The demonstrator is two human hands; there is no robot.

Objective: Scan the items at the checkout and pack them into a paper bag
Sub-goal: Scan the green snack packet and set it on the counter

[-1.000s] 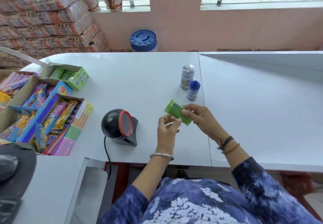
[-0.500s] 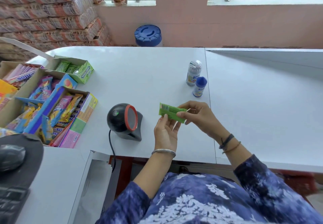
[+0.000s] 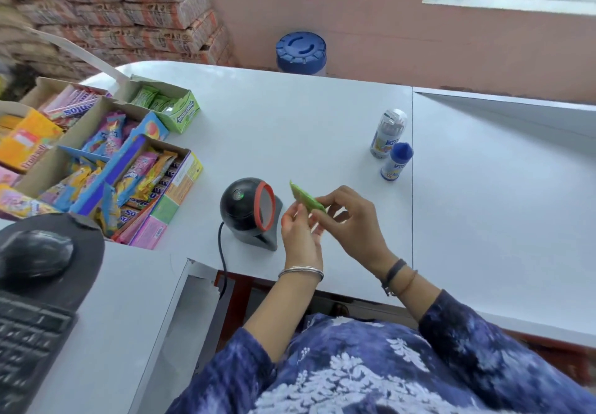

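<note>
A green packet (image 3: 305, 200) is pinched at its near end by the right hand (image 3: 350, 220), thumb and fingers closed on it. The left hand (image 3: 298, 236) is held just beside it on the scanner side; its fingertips reach the packet's lower edge, but whether they are clamped on it or merely steadying it cannot be told.

The packet is held in the air above the counter (image 3: 316, 116), tilted edge-on to the camera, its long axis running up and away from the right-hand grip. The scanner (image 3: 250, 208) stands just to the left, its red-ringed window turned toward the packet, with only a narrow gap between them. The packet lies left of the right hand, and the left hand is the nearer one to the window. Scanning is judged to be the step in hand; which face carries the barcode cannot be seen, so a turn of the packet toward the window may be called for.

Two bottles (image 3: 388, 145) stand well apart beyond the hands, near the seam of the counter. Sweet boxes (image 3: 135, 168) crowd the left side. Open room lies to the right and ahead. No paper bag is seen.
</note>
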